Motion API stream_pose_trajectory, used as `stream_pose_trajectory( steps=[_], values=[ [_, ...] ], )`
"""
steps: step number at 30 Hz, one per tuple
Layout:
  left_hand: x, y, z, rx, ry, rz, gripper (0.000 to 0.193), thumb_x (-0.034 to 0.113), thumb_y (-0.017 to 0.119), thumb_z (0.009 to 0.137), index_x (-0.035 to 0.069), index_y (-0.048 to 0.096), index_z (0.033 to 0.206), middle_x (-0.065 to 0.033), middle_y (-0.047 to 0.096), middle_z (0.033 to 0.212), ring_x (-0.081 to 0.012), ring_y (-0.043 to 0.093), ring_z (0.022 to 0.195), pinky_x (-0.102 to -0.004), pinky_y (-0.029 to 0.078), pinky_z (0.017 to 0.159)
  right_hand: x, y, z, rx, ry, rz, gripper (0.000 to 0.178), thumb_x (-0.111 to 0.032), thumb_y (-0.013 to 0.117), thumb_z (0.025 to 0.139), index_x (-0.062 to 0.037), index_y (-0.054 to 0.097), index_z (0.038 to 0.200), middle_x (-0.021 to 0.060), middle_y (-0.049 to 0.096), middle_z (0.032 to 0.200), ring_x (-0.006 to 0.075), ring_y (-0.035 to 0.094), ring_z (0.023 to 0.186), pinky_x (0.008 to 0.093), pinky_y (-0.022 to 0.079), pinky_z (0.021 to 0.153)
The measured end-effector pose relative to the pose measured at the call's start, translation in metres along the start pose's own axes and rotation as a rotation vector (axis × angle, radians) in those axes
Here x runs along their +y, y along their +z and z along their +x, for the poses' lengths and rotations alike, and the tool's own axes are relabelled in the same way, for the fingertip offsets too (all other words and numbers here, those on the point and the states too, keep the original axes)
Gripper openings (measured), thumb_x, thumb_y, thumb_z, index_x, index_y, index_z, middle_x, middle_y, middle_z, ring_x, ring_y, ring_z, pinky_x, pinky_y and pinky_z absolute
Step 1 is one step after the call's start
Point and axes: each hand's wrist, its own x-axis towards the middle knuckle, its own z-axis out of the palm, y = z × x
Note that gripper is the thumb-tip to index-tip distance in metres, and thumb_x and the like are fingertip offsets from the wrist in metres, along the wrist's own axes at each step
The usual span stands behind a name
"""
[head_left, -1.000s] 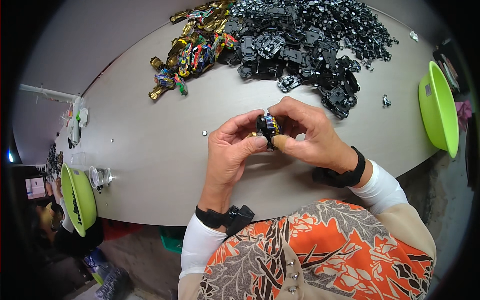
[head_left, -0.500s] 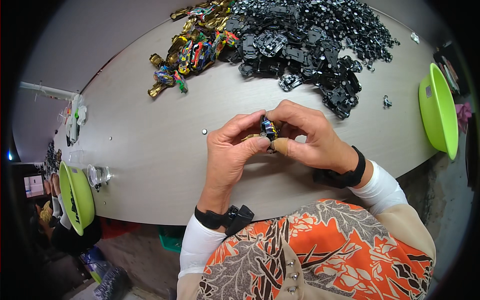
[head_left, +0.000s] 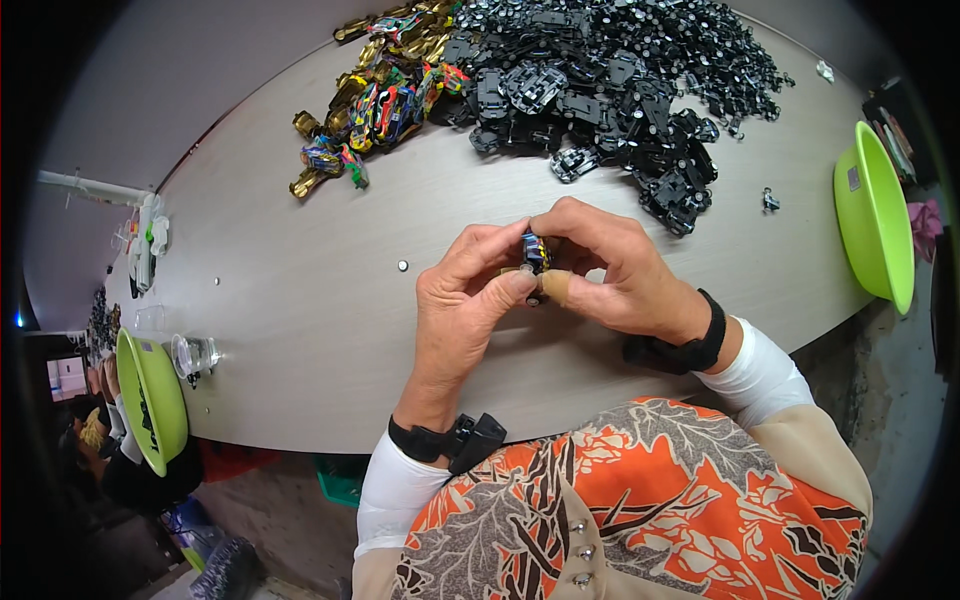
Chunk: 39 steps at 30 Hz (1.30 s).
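One small toy car (head_left: 534, 252) sits pinched between my left hand (head_left: 468, 300) and right hand (head_left: 612, 270) above the table (head_left: 300, 330), turned more on edge than before; black parts (head_left: 610, 80) lie beyond.

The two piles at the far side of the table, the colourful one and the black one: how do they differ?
The colourful pile is small, its gold and multicoloured toy-car shells strung out in a loose line to the left. The black pile is far bigger and heaped, made of dark chassis-like parts, with a few strays toward the green basin. Both lie on the grey table, untouched; the left hand and right hand pinch one small colourful piece nearer the person.
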Motion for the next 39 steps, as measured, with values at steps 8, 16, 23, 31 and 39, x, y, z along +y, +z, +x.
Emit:
stream_pose_trajectory(
  steps=[8,16,23,31,39],
  values=[
    [-0.002,0.003,-0.001,0.010,-0.014,-0.069,0.035,-0.002,0.064,0.082,0.000,0.060,0.116,-0.0063,0.056,0.107,-0.0136,0.058,0.095,-0.0232,0.054,0.074,-0.004,0.001,-0.001,0.004,0.061,-0.057,0.024,0.000,0.061,0.073,0.0013,0.056,0.096,0.0069,0.056,0.078,0.0110,0.056,0.060,0.0239,0.045,0.051],
    [-0.002,0.005,-0.001,-0.003,0.089,0.139,0.035,0.001,0.061,0.085,0.002,0.059,0.120,-0.0081,0.056,0.110,-0.0123,0.057,0.094,-0.0239,0.053,0.074,-0.001,0.000,-0.001,0.034,-0.028,-0.073,0.022,0.000,0.061,0.073,0.0020,0.056,0.095,0.0089,0.057,0.083,0.0131,0.057,0.061,0.0253,0.047,0.051],
    [0.004,0.008,0.001,-0.032,-0.191,-0.249,0.032,0.005,0.066,0.083,-0.002,0.059,0.113,-0.0060,0.061,0.097,-0.0111,0.060,0.088,-0.0238,0.052,0.072,-0.001,-0.005,-0.002,-0.019,-0.074,0.025,0.022,0.002,0.060,0.076,0.0021,0.058,0.097,0.0080,0.056,0.090,0.0114,0.058,0.068,0.0224,0.049,0.054],
    [-0.001,-0.001,-0.001,-0.113,-0.276,-0.001,0.019,0.010,0.066,0.083,0.001,0.062,0.099,0.0024,0.058,0.084,-0.0048,0.050,0.069,-0.0179,0.041,0.062,0.003,-0.026,-0.001,-0.128,0.305,0.371,0.008,-0.003,0.060,0.084,0.0030,0.059,0.089,0.0027,0.057,0.082,0.0094,0.058,0.064,0.0218,0.049,0.054],
    [-0.003,0.003,-0.006,-0.139,-0.182,0.366,0.017,0.012,0.063,0.083,0.001,0.060,0.094,0.0051,0.053,0.080,-0.0033,0.044,0.073,-0.0189,0.037,0.068,0.011,-0.011,-0.003,-0.179,0.112,-0.073,0.012,0.006,0.055,0.076,0.0007,0.054,0.087,0.0086,0.056,0.076,0.0152,0.053,0.072,0.0289,0.044,0.067]
  ],
)
